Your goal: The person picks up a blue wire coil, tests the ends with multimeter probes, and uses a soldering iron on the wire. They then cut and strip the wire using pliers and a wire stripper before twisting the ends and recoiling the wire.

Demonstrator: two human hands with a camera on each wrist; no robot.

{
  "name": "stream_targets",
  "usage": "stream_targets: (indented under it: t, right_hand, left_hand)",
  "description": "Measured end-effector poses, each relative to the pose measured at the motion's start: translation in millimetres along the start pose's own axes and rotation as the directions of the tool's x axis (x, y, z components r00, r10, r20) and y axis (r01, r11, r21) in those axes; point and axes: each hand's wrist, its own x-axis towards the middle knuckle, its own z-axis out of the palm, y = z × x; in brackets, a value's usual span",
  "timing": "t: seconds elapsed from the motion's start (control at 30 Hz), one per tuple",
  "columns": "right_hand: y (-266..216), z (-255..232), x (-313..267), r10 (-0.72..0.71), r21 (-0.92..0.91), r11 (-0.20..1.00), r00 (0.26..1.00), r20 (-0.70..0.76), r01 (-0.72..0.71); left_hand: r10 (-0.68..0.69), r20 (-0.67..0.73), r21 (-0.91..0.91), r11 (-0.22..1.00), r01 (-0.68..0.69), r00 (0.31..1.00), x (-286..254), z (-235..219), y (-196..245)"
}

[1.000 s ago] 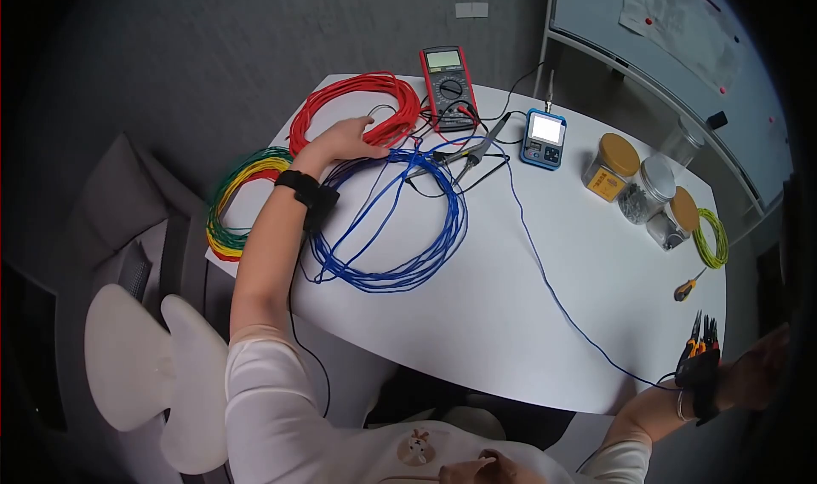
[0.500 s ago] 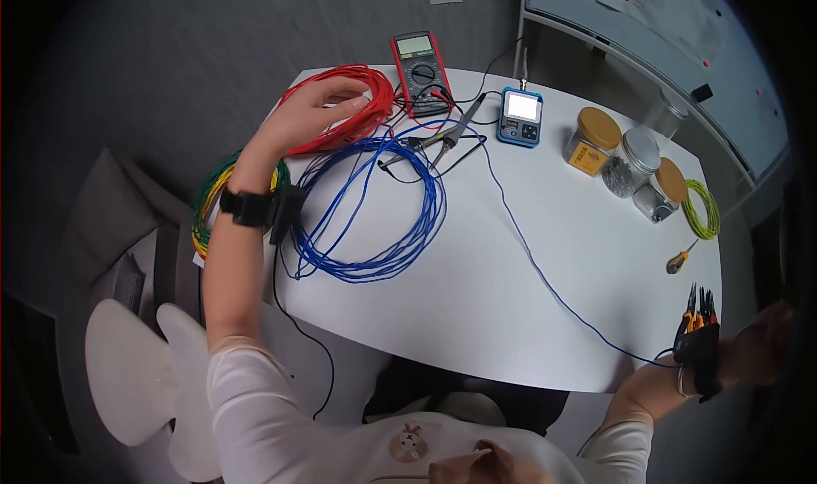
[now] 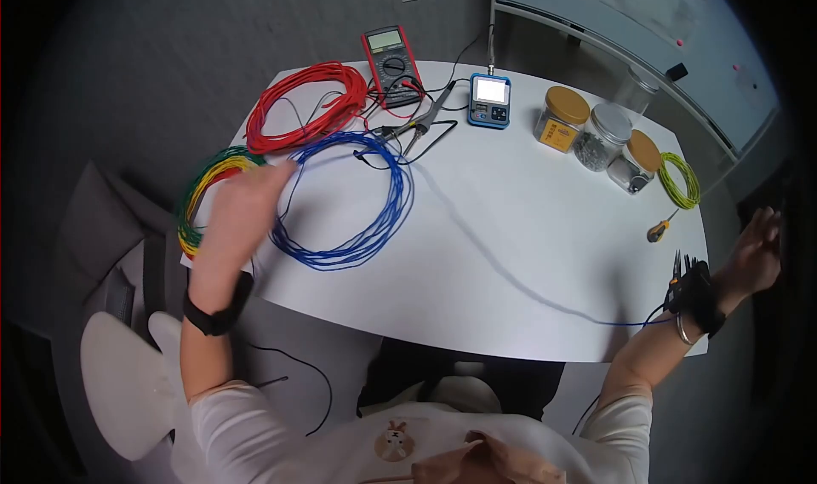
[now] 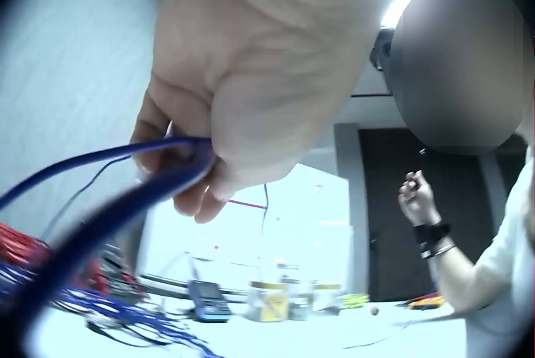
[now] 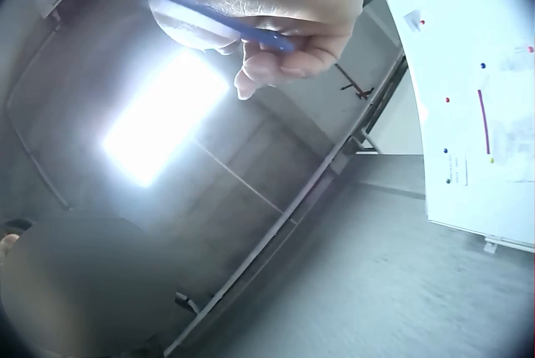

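Observation:
A coil of blue wire [image 3: 398, 196] lies on the left part of the white table. My left hand [image 3: 245, 211] is at the coil's left edge, in front of the red and the green-yellow coils. In the left wrist view its thumb and fingers pinch the blue wire [image 4: 117, 201], which loops out toward the camera. My right hand [image 3: 754, 252] is raised off the table's right end, with curled fingers. The right wrist view shows an end of blue wire [image 5: 238, 28] held in those fingers. One blurred strand runs across the tabletop between coil and right wrist.
Red wire [image 3: 264, 114] and green-yellow wire [image 3: 197, 190] coils lie at the left. Behind stand a multimeter [image 3: 393, 65], probes, and a small blue-framed oscilloscope [image 3: 490, 114]. Lidded jars [image 3: 562, 120], a yellow-green coil [image 3: 685, 186], a screwdriver [image 3: 657, 230] and pliers [image 3: 677, 267] are at the right.
My left hand has come from over the red coil toward the body and now pinches blue wire. The right hand has risen a little. The head view has shifted, and the long strand blurs.

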Motion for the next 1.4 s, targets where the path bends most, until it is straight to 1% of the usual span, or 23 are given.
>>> stream_targets:
  t: [0.07, 0.13, 0.2, 0.27, 0.3, 0.33, 0.4, 0.47, 0.5, 0.57, 0.6, 0.63, 0.67, 0.73, 0.8, 0.87, 0.93, 1.03, 1.13, 1.2, 1.27, 1.37, 1.4]
  right_hand:
    - [5.3, -20.3, 4.2, 0.12, 0.235, 0.964, 0.992, 0.047, -0.127]
    - [14.6, -21.4, 4.3, 0.16, 0.275, 0.945, 0.984, 0.084, -0.177]
    - [19.5, -15.4, 1.2, 0.181, 0.317, 0.927, 0.979, 0.097, -0.203]
    - [17.7, -15.0, -9.5, 0.237, 0.193, 0.953, 0.972, 0.011, -0.234]
    - [17.3, -13.8, -16.9, 0.265, 0.136, 0.956, 0.964, -0.03, -0.259]
    - [14.8, -4.9, -24.0, 0.294, 0.056, 0.955, 0.952, -0.084, -0.29]
    - [15.8, 6.0, -31.8, 0.355, -0.004, 0.934, 0.929, -0.102, -0.357]
    - [20.4, 13.2, -36.0, 0.422, -0.149, 0.889, 0.901, -0.103, -0.434]
    - [25.6, 17.5, -36.5, 0.454, -0.219, 0.858, 0.885, -0.103, -0.465]
    - [38.6, 40.2, -42.0, 0.464, -0.348, 0.799, 0.871, -0.163, -0.491]
    - [43.4, 52.9, -45.5, 0.458, -0.411, 0.765, 0.867, -0.196, -0.497]
    - [46.7, 63.3, -47.3, 0.475, -0.52, 0.71, 0.868, -0.143, -0.475]
    - [48.3, 82.8, -49.7, 0.475, -0.631, 0.654, 0.876, -0.089, -0.418]
    - [52.2, 105.2, -54.4, 0.564, -0.72, 0.576, 0.826, 0.006, -0.387]
    - [51.3, 130.4, -62.5, 0.645, -0.747, 0.53, 0.762, 0.048, -0.401]
    - [56.7, 141.0, -68.0, 0.703, -0.802, 0.474, 0.705, 0.095, -0.364]
    - [68.1, 146.5, -78.6, 0.713, -0.768, 0.523, 0.683, 0.158, -0.369]
    - [72.6, 162.0, -90.4, 0.772, -0.736, 0.495, 0.622, 0.13, -0.461]
    - [78.1, 172.0, -100.7, 0.797, -0.717, 0.493, 0.586, 0.146, -0.492]
    - [80.0, 180.3, -104.7, 0.806, -0.699, 0.502, 0.568, 0.166, -0.509]
    - [80.3, 188.8, -106.7, 0.805, -0.676, 0.522, 0.562, 0.188, -0.521]
    - [80.5, 199.9, -111.3, 0.8, -0.612, 0.563, 0.552, 0.235, -0.555]
    - [81.1, 203.7, -113.9, 0.795, -0.589, 0.577, 0.553, 0.249, -0.565]
  left_hand:
    - [-0.065, -0.095, 0.14, 0.987, 0.078, 0.993, -6.0, -0.7, -36.5]
    - [-0.199, -0.132, 0.223, 0.949, 0.224, 0.971, -13.4, 0.3, -76.8]
    - [-0.353, -0.131, 0.209, 0.904, 0.374, 0.926, -14.8, -5.2, -88.5]
    - [-0.401, -0.046, -0.148, 0.908, 0.391, 0.915, -18.6, -7.4, -84.4]
    - [-0.42, 0.005, -0.318, 0.86, 0.399, 0.908, -21.1, -9.7, -76.8]
    - [-0.417, 0.077, -0.517, 0.76, 0.394, 0.906, -21.3, -10.8, -59.2]
    - [-0.314, 0.066, -0.546, 0.783, 0.298, 0.947, -17.8, -12.1, -18.6]
    - [-0.13, 0.015, -0.522, 0.844, 0.119, 0.991, -11.2, -11.2, 23.5]
    - [-0.048, -0.086, -0.57, 0.822, -0.009, 0.995, -5.3, 0.6, 40.6]
    - [0.091, -0.053, -0.52, 0.848, -0.105, 0.994, 12.8, 15.6, 72.3]
    - [0.129, -0.132, -0.525, 0.832, -0.18, 0.983, 20.3, 32.9, 85.6]
    - [0.17, -0.215, -0.523, 0.812, -0.26, 0.962, 28.1, 49.9, 96.7]
    - [0.151, -0.191, -0.544, 0.806, -0.233, 0.97, 37.5, 63.8, 107.1]
    - [0.126, -0.145, -0.594, 0.783, -0.188, 0.981, 49.7, 85.4, 123.3]
    - [0.114, -0.117, -0.565, 0.81, -0.161, 0.987, 51.0, 100.5, 127.9]
    - [0.162, -0.098, -0.515, 0.836, -0.19, 0.982, 55.3, 115.5, 130.0]
    - [0.213, -0.034, -0.463, 0.863, -0.204, 0.977, 48.0, 120.6, 121.8]
    - [0.196, 0.117, -0.43, 0.894, -0.129, 0.974, 45.2, 103.2, 111.0]
    - [0.173, 0.07, -0.577, 0.81, -0.101, 0.983, 48.1, 69.6, 109.1]
    - [0.138, -0.07, -0.546, 0.824, -0.154, 0.988, 53.1, 51.3, 115.5]
    - [0.099, -0.252, -0.483, 0.849, -0.214, 0.963, 58.0, 33.5, 125.7]
    - [0.16, -0.368, -0.29, 0.916, -0.277, 0.916, 70.0, 10.2, 142.3]
    - [0.156, -0.329, -0.379, 0.882, -0.281, 0.931, 73.5, 12.5, 148.4]
